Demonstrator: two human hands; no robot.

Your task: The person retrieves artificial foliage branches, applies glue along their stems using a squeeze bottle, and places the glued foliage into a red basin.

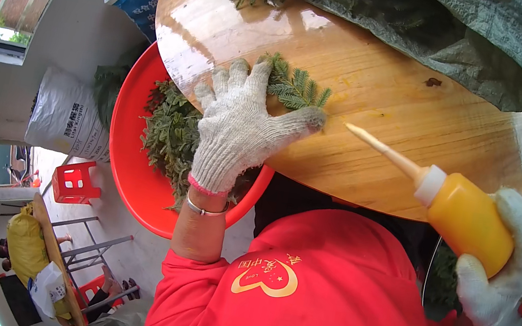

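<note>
My left hand, in a white knit glove with greyed fingertips, lies spread at the edge of the round wooden table. Its thumb and fingers touch a small green conifer sprig, partly hidden under the hand. On the right, my gloved right hand is wrapped round a yellow squeeze bottle. The bottle is tilted, and its long pale nozzle points left over the tabletop, apart from the sprig.
A red basin of green sprigs stands left, below the table edge. A grey-green plastic sack with more branches lies across the table's far side. White sacks and a red stool are farther left.
</note>
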